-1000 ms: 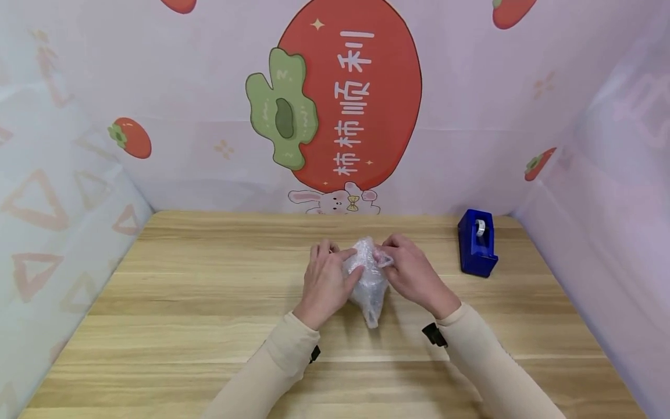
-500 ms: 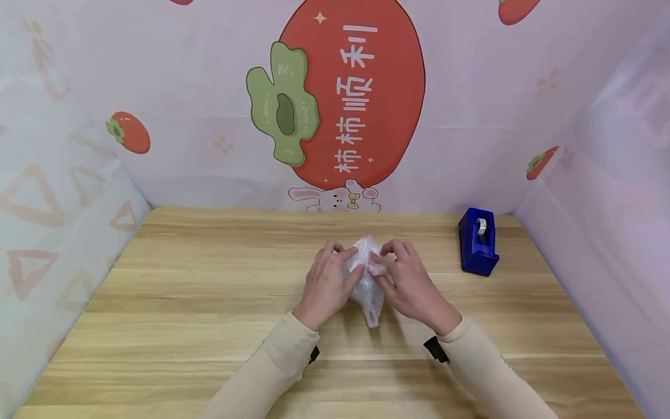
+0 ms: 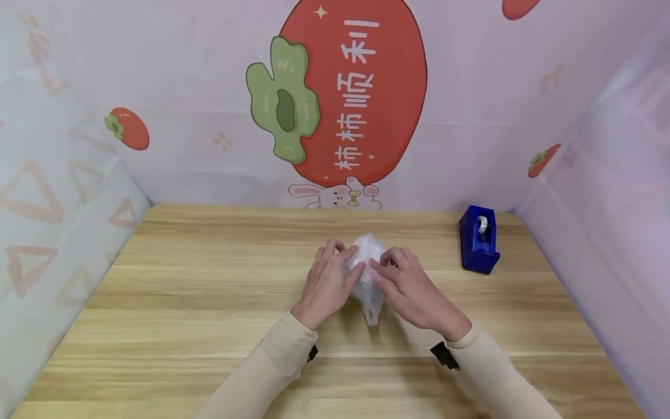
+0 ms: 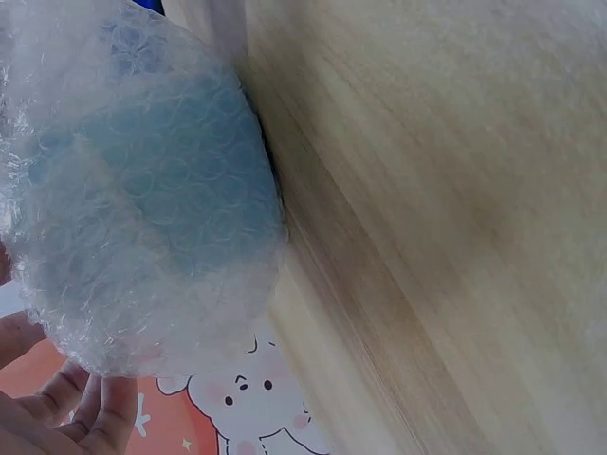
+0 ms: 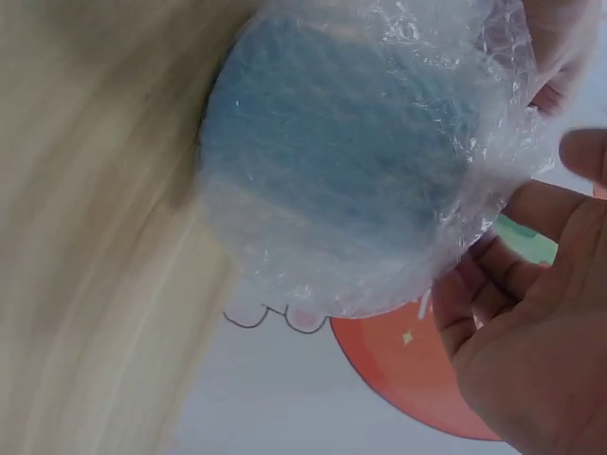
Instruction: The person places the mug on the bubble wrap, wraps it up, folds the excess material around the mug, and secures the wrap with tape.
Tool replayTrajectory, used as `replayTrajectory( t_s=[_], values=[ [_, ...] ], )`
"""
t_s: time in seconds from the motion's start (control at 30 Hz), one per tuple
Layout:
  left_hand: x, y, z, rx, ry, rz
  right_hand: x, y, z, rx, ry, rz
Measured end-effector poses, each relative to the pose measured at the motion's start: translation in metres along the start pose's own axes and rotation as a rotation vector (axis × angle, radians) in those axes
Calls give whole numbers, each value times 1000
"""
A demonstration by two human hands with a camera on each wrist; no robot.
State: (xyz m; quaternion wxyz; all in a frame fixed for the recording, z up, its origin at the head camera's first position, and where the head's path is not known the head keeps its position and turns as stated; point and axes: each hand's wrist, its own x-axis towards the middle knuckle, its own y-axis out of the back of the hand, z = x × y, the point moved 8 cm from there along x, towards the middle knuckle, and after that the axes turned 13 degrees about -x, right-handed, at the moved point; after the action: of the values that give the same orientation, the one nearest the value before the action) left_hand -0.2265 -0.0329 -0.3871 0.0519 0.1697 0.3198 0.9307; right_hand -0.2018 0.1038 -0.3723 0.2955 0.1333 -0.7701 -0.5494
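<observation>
A bundle of clear bubble wrap (image 3: 366, 253) sits between both hands on the wooden table. Through the wrap a rounded light-blue object (image 4: 180, 180) shows in the left wrist view; its kind is blurred by the plastic. A twisted tail of wrap (image 3: 371, 314) points toward the person. My left hand (image 3: 324, 282) holds the bundle's left side, thumb and forefinger on top. From the right, my right hand (image 3: 410, 288) holds the wrap down with thumb and bent fingers at the upper surface. In the right wrist view, fingertips (image 5: 452, 327) meet the wrap's edge.
A blue tape dispenser (image 3: 478, 241) with a roll of tape stands at the table's back right. Printed cloth walls (image 3: 199, 163) enclose the table (image 3: 209, 326) at the back and both sides. Dark straps (image 3: 445, 355) show at the wrists.
My right hand has brought the loose flap of wrap leftward and down onto the bundle, and its fingers now lie over it. The left hand keeps its place. The head view has tilted slightly.
</observation>
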Motion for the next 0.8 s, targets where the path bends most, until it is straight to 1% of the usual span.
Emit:
replayTrajectory(
  t_s=[0.17, 0.27, 0.47, 0.67, 0.8],
  values=[
    [-1, 0, 2, -7, -23, -17, 1, -1, 9, 95, -48, 96],
    [0, 0, 2, -35, -34, -39, 1, -2, 14, 144, -77, 120],
    [0, 2, 1, -90, -1, -75, -1, -3, 20, 245, -123, 94],
    [0, 2, 0, -96, 25, -94, -2, -6, 23, 283, -171, 62],
    [0, 0, -2, -79, 57, -108, -3, -8, 26, 304, -214, 59]
  ],
)
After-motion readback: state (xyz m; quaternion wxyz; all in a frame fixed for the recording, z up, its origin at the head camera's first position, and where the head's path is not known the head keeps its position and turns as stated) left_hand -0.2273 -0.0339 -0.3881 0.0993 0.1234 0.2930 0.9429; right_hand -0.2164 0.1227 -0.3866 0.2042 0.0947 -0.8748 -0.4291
